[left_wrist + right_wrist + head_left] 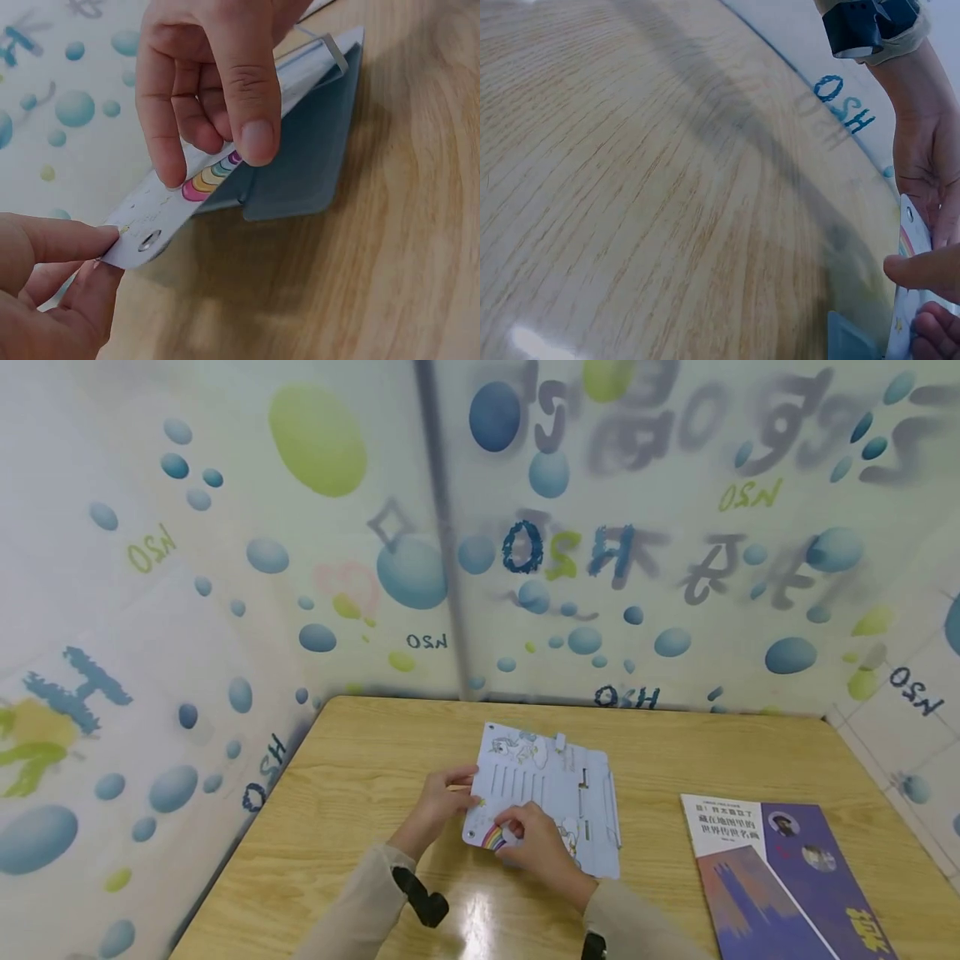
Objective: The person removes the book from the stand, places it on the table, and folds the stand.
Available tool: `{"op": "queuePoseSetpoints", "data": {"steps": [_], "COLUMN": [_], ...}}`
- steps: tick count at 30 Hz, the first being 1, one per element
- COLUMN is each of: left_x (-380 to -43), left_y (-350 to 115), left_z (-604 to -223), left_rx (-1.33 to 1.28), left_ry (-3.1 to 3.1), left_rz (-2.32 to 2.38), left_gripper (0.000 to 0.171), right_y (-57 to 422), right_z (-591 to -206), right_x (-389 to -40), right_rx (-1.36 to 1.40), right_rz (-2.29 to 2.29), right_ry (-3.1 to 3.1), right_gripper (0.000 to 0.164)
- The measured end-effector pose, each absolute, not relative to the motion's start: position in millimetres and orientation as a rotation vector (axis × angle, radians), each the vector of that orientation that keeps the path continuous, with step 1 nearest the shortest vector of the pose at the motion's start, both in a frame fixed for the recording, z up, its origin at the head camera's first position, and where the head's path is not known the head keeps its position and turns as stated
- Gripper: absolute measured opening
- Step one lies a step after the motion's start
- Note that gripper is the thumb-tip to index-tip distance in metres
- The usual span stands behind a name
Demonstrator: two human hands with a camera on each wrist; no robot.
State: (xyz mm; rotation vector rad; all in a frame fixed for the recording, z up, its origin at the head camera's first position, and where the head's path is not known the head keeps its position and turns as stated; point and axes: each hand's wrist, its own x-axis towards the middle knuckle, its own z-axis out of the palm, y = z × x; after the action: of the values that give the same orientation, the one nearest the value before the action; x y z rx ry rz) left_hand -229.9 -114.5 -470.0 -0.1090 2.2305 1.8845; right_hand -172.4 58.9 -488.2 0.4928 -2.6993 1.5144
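A white book stand (517, 781) printed with a unicorn and a rainbow lies tilted on the table, its near-left corner lifted. Its blue-grey back leaf (300, 165) shows beneath in the left wrist view. My left hand (438, 806) pinches the stand's left edge, thumb on top and fingers below, close to a round metal rivet (149, 241). Over the rainbow corner hovers my right hand (542, 847), fingers loosely bent. Its index fingertip comes right to the printed face, while the thumb (257, 142) overlaps the near edge, apart from the index.
At the right of the wooden table (360, 752) lies a purple and white book (780, 868). A curtain-like wall (360, 635) printed with bubbles and letters closes off the table's back and sides. Black straps (420, 897) circle both wrists.
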Motion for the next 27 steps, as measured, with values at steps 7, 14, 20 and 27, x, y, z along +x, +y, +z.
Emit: {"op": "queuePoseSetpoints", "data": {"steps": [7, 14, 20, 27], "left_x": [-227.3, -230.1, -231.9, -229.8], "left_y": [-117.5, -116.7, -112.1, -112.8], "left_z": [-485.9, -500.7, -502.0, -502.9], "left_rx": [-0.157, -0.162, -0.129, -0.219], "left_ry": [2.258, 2.244, 2.285, 2.277], "left_rz": [1.842, 1.845, 1.8, 1.797], "left_gripper": [0.052, 0.052, 0.052, 0.053], "right_y": [51.0, 49.8, 66.8, 114.3], "right_z": [-501.3, -507.5, -499.4, -474.0], "right_x": [-174.5, -175.4, -180.0, -177.0], "right_rx": [0.511, 0.54, 0.545, 0.477], "right_rz": [1.409, 1.315, 1.617, 1.802], "right_ry": [-2.756, -2.779, -2.765, -2.683], "right_gripper": [0.034, 0.032, 0.027, 0.027]}}
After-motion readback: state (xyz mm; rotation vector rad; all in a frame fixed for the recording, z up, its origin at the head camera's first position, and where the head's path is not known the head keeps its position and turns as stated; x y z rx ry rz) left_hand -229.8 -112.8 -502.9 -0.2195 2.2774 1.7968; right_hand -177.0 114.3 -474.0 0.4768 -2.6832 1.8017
